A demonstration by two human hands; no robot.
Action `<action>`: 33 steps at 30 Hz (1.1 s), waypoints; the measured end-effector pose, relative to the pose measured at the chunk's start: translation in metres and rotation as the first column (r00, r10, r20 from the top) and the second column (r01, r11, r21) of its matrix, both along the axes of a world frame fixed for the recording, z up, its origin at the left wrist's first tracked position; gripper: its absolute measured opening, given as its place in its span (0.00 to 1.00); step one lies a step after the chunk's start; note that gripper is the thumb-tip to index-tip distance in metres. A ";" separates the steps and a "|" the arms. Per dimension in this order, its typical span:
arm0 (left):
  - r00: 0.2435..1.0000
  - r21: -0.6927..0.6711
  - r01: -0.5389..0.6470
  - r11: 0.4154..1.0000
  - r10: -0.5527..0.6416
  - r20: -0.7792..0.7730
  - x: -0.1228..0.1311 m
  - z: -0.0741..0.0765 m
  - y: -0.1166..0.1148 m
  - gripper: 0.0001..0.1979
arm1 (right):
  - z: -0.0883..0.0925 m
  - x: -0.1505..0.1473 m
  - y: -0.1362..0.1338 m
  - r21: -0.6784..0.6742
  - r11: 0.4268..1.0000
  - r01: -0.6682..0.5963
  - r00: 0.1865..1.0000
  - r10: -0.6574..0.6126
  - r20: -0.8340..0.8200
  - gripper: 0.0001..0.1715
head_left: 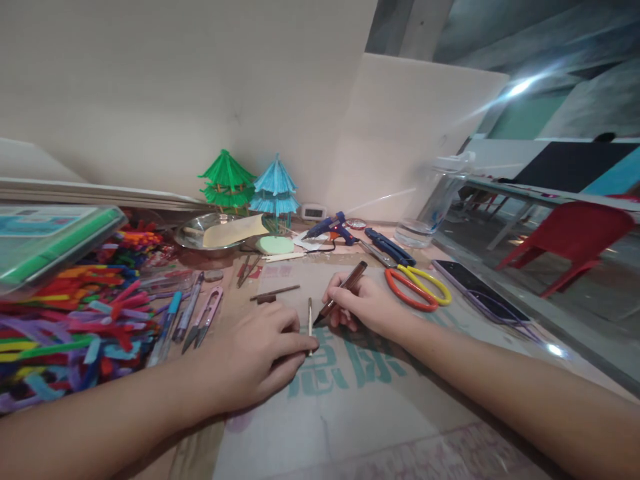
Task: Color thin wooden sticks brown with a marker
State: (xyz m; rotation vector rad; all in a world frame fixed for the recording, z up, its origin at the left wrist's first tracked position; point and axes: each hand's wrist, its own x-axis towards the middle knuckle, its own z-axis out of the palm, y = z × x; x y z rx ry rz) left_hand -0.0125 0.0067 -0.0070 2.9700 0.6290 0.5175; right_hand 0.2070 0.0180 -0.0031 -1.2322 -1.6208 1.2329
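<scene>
Currently, your right hand [357, 300] is closed in a writing grip around a brown marker [345, 291], its nib just beside a short thin stick [310, 327]; whether nib and stick touch, you cannot tell from this view. The stick lies on the plastic sheet [280, 440] between your 2 hands, brown toward its far end and pale near you. Your left hand [263, 350] lies palm down, fingers loosely bent, the index reaching over the stick's lower part. That fingertip looks to be pinning it, but whether the thumb pinches it as well cannot be made out.

What could go wrong starts with that light hold: the stick is narrow and probably round, so sideways pressure from the nib could roll it from under 1 fingertip. The nib sits close enough to your index that a slip would likely mark your skin, or streak the sheet.

The marker cap [266, 300] lies loose by your left knuckles, next to a dark brown stick [280, 291]; a backward shift of that hand could knock either. Off the nib, ink may dry out. Beyond your right wrist, the orange-and-yellow-handled scissors [418, 305] could catch a wide sweep of your forearm.
</scene>
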 end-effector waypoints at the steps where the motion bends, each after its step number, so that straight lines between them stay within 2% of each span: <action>1: 1.000 -0.006 -0.004 1.000 0.004 -0.008 0.000 0.000 0.000 0.15 | 0.000 0.000 0.000 0.013 1.000 0.017 1.000 -0.017 -0.007 0.09; 6: 1.000 -0.020 -0.006 1.000 0.005 -0.024 0.001 0.002 0.001 0.15 | -0.001 -0.001 0.003 0.058 0.992 0.115 0.993 -0.113 -0.037 0.10; 9: 1.000 0.014 -0.005 1.000 0.005 -0.008 0.001 0.002 0.000 0.16 | -0.001 -0.001 0.004 0.053 0.990 0.130 0.991 -0.127 -0.042 0.10; 17: 0.999 0.078 -0.041 0.996 0.039 0.025 -0.001 -0.001 -0.001 0.14 | 0.001 -0.004 0.002 0.060 0.994 0.094 0.991 -0.087 -0.100 0.11; 33: 0.999 0.022 -0.049 0.999 0.049 0.023 -0.001 -0.002 -0.001 0.13 | -0.004 -0.002 0.004 0.059 0.997 0.052 0.998 -0.054 0.034 0.10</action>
